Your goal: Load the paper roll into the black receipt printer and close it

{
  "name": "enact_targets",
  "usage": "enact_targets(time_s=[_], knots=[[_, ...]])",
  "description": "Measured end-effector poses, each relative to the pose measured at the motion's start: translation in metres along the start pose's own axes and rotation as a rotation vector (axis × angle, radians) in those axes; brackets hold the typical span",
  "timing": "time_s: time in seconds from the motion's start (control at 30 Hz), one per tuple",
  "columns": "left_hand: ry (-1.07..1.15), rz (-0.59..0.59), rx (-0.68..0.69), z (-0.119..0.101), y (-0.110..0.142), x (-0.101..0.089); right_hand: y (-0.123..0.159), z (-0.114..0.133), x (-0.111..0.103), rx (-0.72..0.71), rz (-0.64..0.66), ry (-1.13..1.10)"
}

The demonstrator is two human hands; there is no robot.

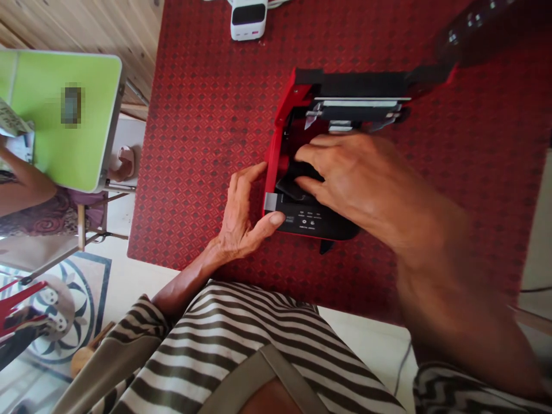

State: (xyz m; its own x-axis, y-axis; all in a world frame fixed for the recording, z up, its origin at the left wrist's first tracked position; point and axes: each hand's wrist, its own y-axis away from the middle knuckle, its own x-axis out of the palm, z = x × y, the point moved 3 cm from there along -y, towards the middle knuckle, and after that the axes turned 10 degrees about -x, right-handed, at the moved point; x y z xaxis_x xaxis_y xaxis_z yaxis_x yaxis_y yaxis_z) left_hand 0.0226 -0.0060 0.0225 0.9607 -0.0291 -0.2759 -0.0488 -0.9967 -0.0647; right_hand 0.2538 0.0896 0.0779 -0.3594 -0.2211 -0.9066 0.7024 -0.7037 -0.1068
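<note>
Left hand: the left hand (241, 221) is spread, thumb and fingers apart, with the thumb on the near left corner of the machine and the fingertips at its red side, steadying rather than gripping, it seems
Right hand: the right hand (357, 178) reaches into the open middle, partly curled, thumb and forefinger apart at a dark piece (293, 187); I cannot tell whether they grip it
Dark piece: under and between the right fingers; probably soft and light, best pinched at an edge, though its material is hard to read
Machine: the red and black machine (271, 155) sits on the red patterned worktop (202, 115), between the 2 hands
Machine parts: a control panel (306, 221) with small white marks at the near end, a bar with a roller (357, 109) at the far end
Machine handling: the shell looks stiff, smooth and perhaps slippery, likely of modest weight; hold it low by the 2 outer sides, and spare the bar and roller, which look the most fragile
Far edge: 1 white box (249, 20) with a dark front
Far right: 1 dark shiny thing (474, 34), blurred
Beyond, left: a green table (86, 63), another person's arm (26, 172) beside it
</note>
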Motion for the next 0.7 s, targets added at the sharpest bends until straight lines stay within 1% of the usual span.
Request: enact_targets(time_s=[0.1, 0.2, 0.3, 0.37, 0.4, 0.47, 0.53, 0.57, 0.6, 0.67, 0.7], knots=[[-0.014, 0.020, -0.025, -0.001, -0.001, -0.001, 0.006, 0.011, -0.010, 0.010, -0.026, 0.026], [0.010, 0.009, -0.014, -0.003, -0.001, -0.001, 0.014, 0.027, -0.025, 0.057, -0.061, 0.049], [-0.010, 0.014, -0.007, -0.003, 0.000, -0.001, 0.029, 0.041, -0.045, 0.044, -0.187, 0.070], [-0.050, 0.021, 0.017, -0.001, 0.000, -0.001, 0.044, 0.041, -0.056, 0.020, -0.285, 0.031], [-0.072, 0.019, 0.041, 0.000, 0.000, -0.002, 0.052, 0.037, -0.058, 0.031, -0.336, -0.020], [-0.109, 0.008, 0.102, 0.003, 0.000, -0.003, 0.068, 0.017, -0.054, 0.120, -0.469, -0.171], [-0.135, 0.004, 0.145, 0.005, 0.000, -0.003, 0.083, -0.013, -0.040, 0.263, -0.693, -0.319], [-0.142, 0.006, 0.159, 0.005, 0.000, -0.004, 0.089, -0.028, -0.031, 0.332, -0.793, -0.336], [-0.145, 0.008, 0.167, 0.006, 0.000, -0.004, 0.093, -0.042, -0.019, 0.403, -0.863, -0.336], [-0.140, 0.008, 0.179, 0.005, 0.000, -0.004, 0.092, -0.065, 0.005, 0.502, -0.848, -0.363], [-0.134, 0.004, 0.180, 0.005, 0.000, -0.004, 0.090, -0.073, 0.014, 0.543, -0.846, -0.352]])
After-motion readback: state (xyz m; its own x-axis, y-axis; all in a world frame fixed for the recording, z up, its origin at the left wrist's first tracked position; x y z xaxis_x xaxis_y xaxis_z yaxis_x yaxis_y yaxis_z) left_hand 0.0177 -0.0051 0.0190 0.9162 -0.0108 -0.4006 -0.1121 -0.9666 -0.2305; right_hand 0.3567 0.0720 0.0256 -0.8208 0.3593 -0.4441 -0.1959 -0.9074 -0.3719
